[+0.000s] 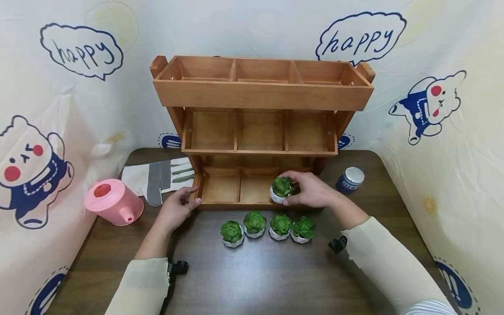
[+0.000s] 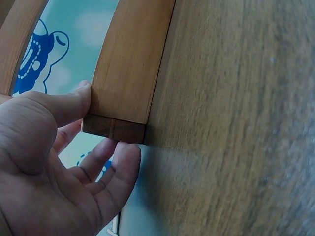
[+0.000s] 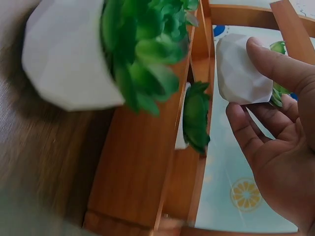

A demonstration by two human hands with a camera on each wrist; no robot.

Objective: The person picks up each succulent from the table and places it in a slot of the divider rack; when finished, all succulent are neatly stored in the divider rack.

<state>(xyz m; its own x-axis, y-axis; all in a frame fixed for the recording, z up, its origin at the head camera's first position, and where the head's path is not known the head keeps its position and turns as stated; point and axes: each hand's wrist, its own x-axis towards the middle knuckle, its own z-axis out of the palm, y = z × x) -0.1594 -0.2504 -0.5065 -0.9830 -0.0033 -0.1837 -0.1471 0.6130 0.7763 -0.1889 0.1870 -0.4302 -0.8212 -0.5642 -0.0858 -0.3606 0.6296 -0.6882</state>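
The right hand point(image 1: 313, 190), pinching one potted succulent point(image 1: 281, 187) at the wooden shelf's bottom tier point(image 1: 219, 188), hides another succulent point(image 3: 196, 118) inside from the head view. Four more succulents point(image 1: 280, 225) stand in front; the left hand point(image 1: 177, 212) grips the tier's left end.

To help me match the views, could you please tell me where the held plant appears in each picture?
Head: the held plant is just right of centre, below mid-height, in the right hand.
Left wrist: not in this picture.
Right wrist: upper right, its white pot held by the fingers.
Shared landmark: the wooden rack, visible in all three views.
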